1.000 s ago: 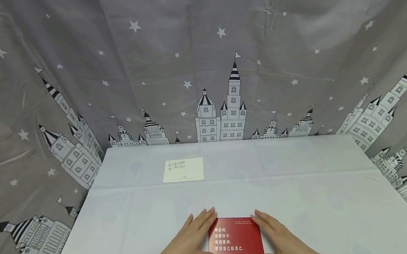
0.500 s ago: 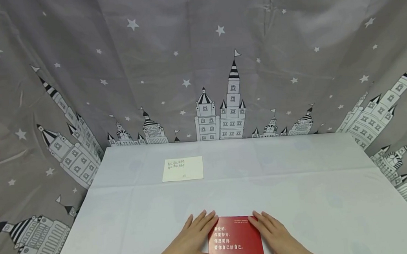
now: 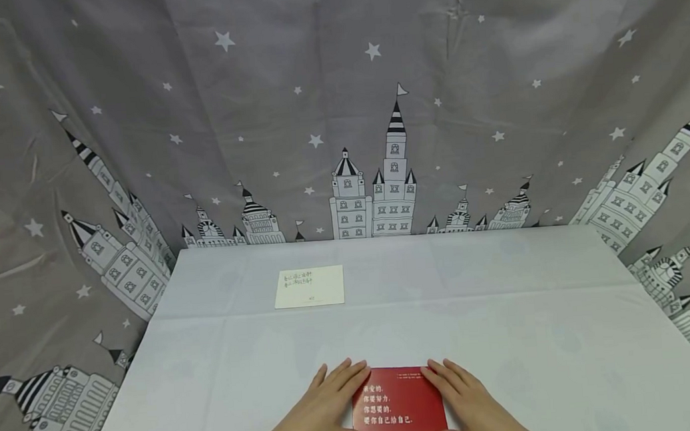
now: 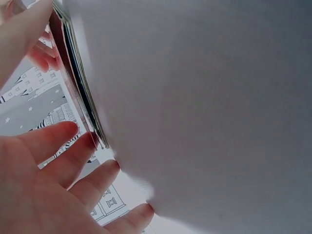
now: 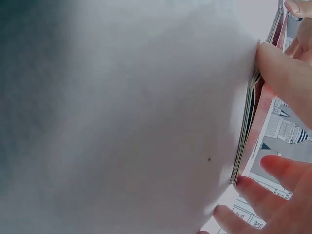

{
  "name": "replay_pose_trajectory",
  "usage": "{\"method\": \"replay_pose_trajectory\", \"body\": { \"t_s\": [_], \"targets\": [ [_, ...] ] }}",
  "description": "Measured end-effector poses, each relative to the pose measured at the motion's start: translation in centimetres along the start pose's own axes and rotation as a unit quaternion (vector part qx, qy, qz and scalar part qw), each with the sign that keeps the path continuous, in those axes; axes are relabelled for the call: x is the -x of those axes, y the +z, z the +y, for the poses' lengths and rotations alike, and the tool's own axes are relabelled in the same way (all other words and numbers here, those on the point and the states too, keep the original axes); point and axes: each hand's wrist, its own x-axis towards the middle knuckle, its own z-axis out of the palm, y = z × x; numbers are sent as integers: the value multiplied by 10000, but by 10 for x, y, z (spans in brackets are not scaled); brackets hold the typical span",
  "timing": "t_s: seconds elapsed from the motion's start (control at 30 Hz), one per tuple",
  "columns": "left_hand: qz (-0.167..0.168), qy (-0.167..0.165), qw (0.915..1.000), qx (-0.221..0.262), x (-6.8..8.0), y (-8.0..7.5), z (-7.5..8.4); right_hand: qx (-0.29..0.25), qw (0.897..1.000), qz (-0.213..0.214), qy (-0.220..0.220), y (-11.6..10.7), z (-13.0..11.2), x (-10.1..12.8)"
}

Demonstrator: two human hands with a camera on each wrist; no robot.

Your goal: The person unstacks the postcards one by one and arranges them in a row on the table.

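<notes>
A stack of postcards [image 3: 398, 409] lies flat near the table's front edge, a red card with white writing on top. Its layered edges show in the left wrist view as a thin pile [image 4: 78, 73] and again in the right wrist view as card edges [image 5: 246, 126]. Along the left side rests my left hand [image 3: 319, 411], fingers nearly straight at the far corner, thumb by the near one. My right hand [image 3: 475, 407] touches the right side, its fingertips over the far right corner and its thumb close to the near right corner. Neither hand curls round the stack.
A single cream card [image 3: 309, 287] with handwriting lies farther back, left of centre. The white-covered table [image 3: 509, 324] has a crease across it. Behind and at both sides hangs a grey curtain [image 3: 263, 81] printed with castles and stars.
The right hand has shifted slightly left, its fingertips now over the top card's corner. The left hand stays at the left edge. The view has tipped a little; the cream card is unmoved.
</notes>
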Motion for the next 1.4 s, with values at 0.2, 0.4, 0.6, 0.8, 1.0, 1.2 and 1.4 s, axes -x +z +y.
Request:
{"method": "replay_pose_trajectory", "body": {
  "t_s": [0.2,0.4,0.6,0.8,1.0,1.2,1.4],
  "targets": [
    [38,51,10000,62,1,0,-2,-66,9999,-66,52,-2,-1,1],
    [270,229,9994,-49,2,-1,-2,-187,9997,106,-82,-6,-1,1],
    [378,359,9985,-162,1,-3,0,-197,9997,106,-91,-8,-1,2],
    [258,265,9993,-73,0,-7,-1,-342,9994,-59,70,-13,-2,1],
    [249,241,9994,-18,0,-9,-2,-514,9982,-199,240,-16,-5,0],
    [231,229,9995,-26,0,-9,-2,-455,9987,-108,177,-15,-3,1],
    [273,275,9992,-60,1,-10,-1,-458,9986,-151,197,-14,-2,0]
  ]
}}
